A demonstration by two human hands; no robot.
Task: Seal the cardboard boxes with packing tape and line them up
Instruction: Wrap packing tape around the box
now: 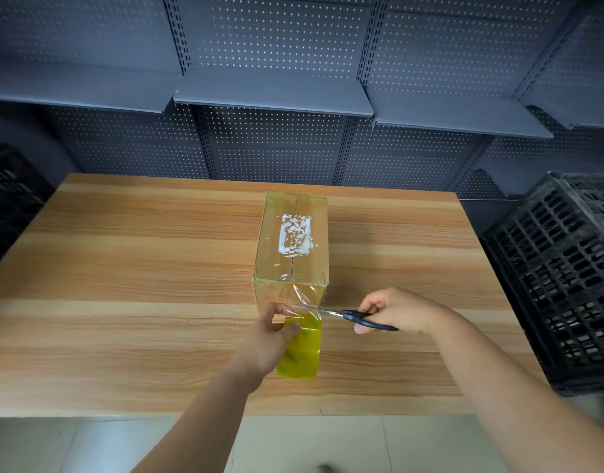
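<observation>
Head view: the table [123, 268] runs wide to both sides, and the box [292, 244] stands near its middle with its long side pointing away from me. Bare wood lies to the left and right of the box and behind it, up to the far edge. Grey shelves [273, 93] rise past that edge. A black crate [560, 285] sits just beside the right edge, and another crate [10, 199] stands off the left corner. Both my forearms cross the near edge and reach inward. My left hand [270, 336] grips the yellow tape roll [302, 353] just in front of the box, thumb on top and fingers curled over its face. A clear strip [304, 298] stretches from the box's near top edge down to the roll. My right hand [396, 312] comes in from the right, fingers curled round the dark handles of the scissors [355, 317], whose blades lie across the strip. I cannot tell how far the blades are parted.
</observation>
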